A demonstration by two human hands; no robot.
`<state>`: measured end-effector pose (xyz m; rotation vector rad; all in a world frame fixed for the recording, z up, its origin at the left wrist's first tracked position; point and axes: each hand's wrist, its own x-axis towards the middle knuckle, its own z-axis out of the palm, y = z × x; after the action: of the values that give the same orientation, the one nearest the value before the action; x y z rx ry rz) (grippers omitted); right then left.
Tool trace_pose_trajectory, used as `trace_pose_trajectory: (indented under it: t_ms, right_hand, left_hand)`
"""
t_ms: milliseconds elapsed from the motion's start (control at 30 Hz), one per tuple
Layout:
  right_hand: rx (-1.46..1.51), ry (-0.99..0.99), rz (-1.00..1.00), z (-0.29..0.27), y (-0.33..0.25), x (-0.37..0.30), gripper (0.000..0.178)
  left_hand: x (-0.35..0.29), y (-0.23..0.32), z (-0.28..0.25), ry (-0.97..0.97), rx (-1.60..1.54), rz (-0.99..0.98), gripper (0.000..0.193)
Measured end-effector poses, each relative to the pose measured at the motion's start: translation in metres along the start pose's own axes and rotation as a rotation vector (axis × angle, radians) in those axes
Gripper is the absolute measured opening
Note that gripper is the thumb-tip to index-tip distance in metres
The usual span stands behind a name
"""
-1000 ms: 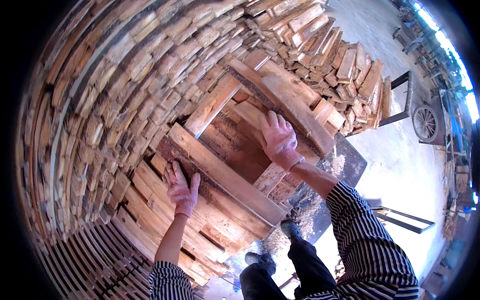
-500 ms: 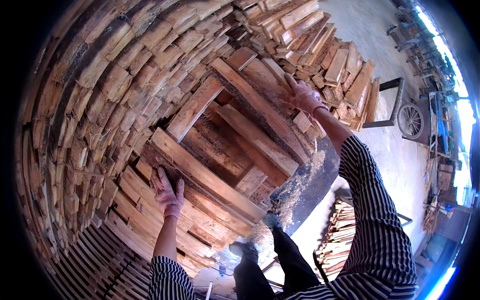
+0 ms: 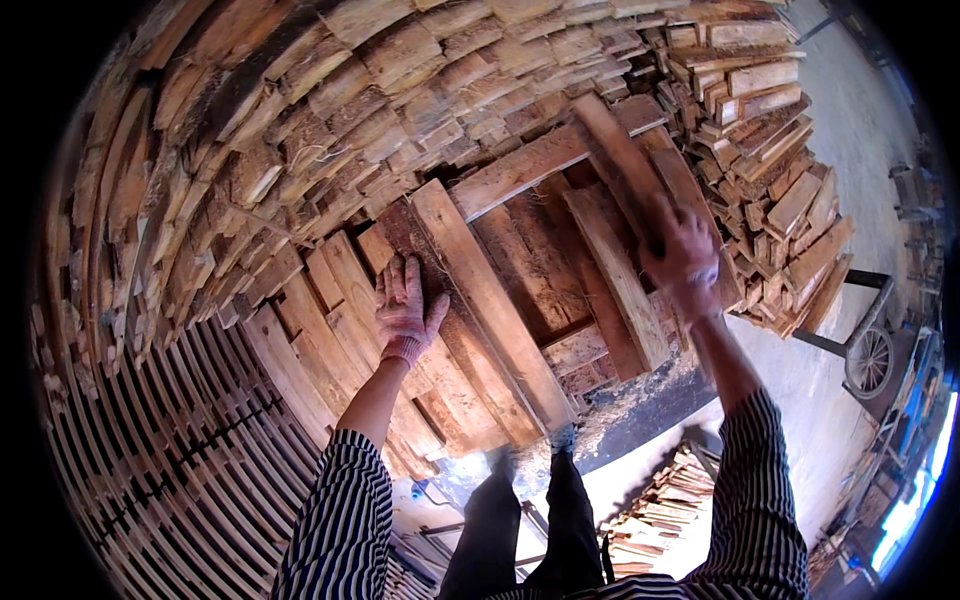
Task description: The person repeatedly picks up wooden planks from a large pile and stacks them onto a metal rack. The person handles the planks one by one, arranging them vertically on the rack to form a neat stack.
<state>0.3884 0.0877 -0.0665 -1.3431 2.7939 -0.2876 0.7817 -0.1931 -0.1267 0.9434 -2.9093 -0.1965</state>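
Shifted left to long plank [image 3: 620, 155]: my right hand [image 3: 686, 258], grip blurred, can't tell; left hand [image 3: 405, 308] open on dark board [image 3: 462, 328], likely bracing.

A pale floor [image 3: 800, 390] spreads across the right, glaring white near the lower middle. Toward the right edge, a spoked wheel [image 3: 870, 361] shows below a dark frame [image 3: 882, 287]. Beyond, clutter [image 3: 908, 410] lines the room, and a bright strip of light [image 3: 914, 522] slants at lower right.
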Motion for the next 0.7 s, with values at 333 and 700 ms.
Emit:
trace_pose_trajectory:
  t_ms: [333,700]
  right_hand:
    - [0.206,-0.489,-0.042,0.056,-0.255,-0.066,0.067]
    - [0.226,-0.484,0.444,-0.004,-0.088,-0.033,0.086]
  left_hand:
    - [0.001,-0.001,0.001,-0.022,-0.012,0.010,0.093]
    - [0.000,0.004,-0.004,-0.048,0.021,-0.015,0.090]
